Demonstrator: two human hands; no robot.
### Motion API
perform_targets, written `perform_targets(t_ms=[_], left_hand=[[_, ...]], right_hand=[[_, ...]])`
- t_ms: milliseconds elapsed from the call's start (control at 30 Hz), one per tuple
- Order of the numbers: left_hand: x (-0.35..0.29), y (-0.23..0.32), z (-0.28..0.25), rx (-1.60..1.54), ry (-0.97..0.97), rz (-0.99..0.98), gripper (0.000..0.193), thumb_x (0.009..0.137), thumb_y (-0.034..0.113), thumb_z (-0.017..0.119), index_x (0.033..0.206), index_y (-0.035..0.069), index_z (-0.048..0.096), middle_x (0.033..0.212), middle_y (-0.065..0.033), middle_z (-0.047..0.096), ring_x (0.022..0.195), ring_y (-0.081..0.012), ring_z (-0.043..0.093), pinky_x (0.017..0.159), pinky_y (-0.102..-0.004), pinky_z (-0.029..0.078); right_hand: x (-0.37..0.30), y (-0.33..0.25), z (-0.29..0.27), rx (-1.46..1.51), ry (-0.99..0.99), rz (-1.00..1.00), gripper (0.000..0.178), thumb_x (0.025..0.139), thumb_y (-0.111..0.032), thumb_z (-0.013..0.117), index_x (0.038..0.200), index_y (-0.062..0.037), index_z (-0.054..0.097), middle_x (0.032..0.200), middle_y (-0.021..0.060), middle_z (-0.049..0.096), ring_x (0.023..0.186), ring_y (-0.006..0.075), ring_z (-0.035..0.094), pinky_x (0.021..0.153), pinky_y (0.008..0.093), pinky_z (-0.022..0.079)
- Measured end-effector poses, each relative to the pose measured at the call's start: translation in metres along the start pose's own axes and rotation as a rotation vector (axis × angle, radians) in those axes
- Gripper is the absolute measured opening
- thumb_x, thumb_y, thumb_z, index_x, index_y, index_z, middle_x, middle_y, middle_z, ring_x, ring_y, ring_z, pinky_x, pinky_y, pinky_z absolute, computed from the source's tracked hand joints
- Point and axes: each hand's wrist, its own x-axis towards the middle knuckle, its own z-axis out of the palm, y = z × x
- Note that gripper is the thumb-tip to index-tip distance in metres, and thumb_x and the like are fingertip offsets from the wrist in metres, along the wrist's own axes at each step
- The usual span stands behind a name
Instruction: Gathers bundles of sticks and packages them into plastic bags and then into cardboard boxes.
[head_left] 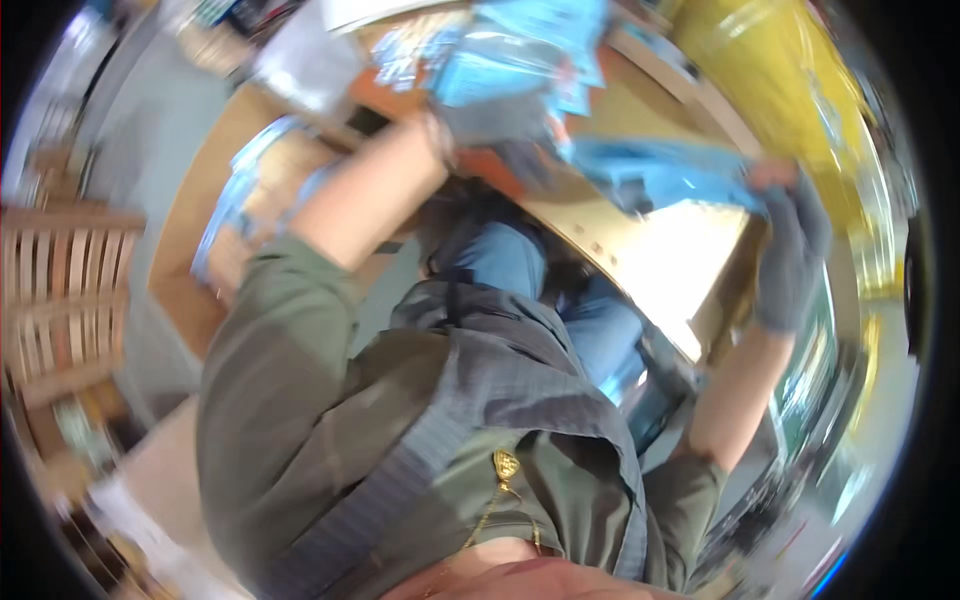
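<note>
Blue packet (665, 178), glossy and creased, is held above a smooth tan surface (640, 250), one end pinched by the grey-gloved right hand (793, 245); beside shiny blue sheets (520, 50), the blurred left hand's (500, 118) grip cannot be told.

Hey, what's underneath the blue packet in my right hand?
A brightly lit, tan surface shows below the blue packet in your right hand. The part directly behind the packet is covered, and blur hides whether the two touch.

Glossy plastic packet (680, 178), matt glove (790, 255)
</note>
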Motion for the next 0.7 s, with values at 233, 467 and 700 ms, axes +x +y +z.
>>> perform_targets(t_ms=[233, 467, 700], left_hand=[[-0.055, -0.032, 0.085, -0.856, -0.216, 0.13, 0.053, 0.086, 0.045, 0.058, 0.117, 0.003, 0.057, 0.102, -0.0107, 0.065, 0.086, -0.0215, 0.065, 0.079, -0.033, 0.053], [-0.242, 0.027, 0.044, -0.481, 0.534, 0.343, 0.046, 0.084, 0.03, 0.062, 0.119, 0.0, 0.056, 0.106, -0.0126, 0.065, 0.088, -0.0178, 0.065, 0.077, -0.0318, 0.054], [-0.301, -0.054, -0.11, 0.244, 1.262, 0.173, 0.072, 0.082, 0.029, 0.066, 0.135, -0.007, 0.034, 0.116, -0.0145, 0.061, 0.096, -0.025, 0.064, 0.085, -0.0336, 0.052]], right_hand=[[-0.033, -0.065, 0.107, -0.095, -0.504, -0.756, 0.018, 0.069, -0.004, 0.056, 0.085, -0.0039, 0.062, 0.083, 0.0133, 0.061, 0.08, 0.0331, 0.06, 0.085, 0.0461, 0.048], [-0.029, -0.081, 0.116, -0.062, -0.513, -0.731, 0.025, 0.081, -0.009, 0.063, 0.105, -0.0077, 0.066, 0.103, 0.0131, 0.065, 0.09, 0.0298, 0.064, 0.093, 0.0478, 0.044], [-0.046, -0.026, 0.113, -0.026, -0.506, -0.193, 0.031, 0.087, -0.015, 0.058, 0.113, 0.0031, 0.059, 0.11, 0.0171, 0.062, 0.103, 0.0291, 0.059, 0.094, 0.0348, 0.041]])
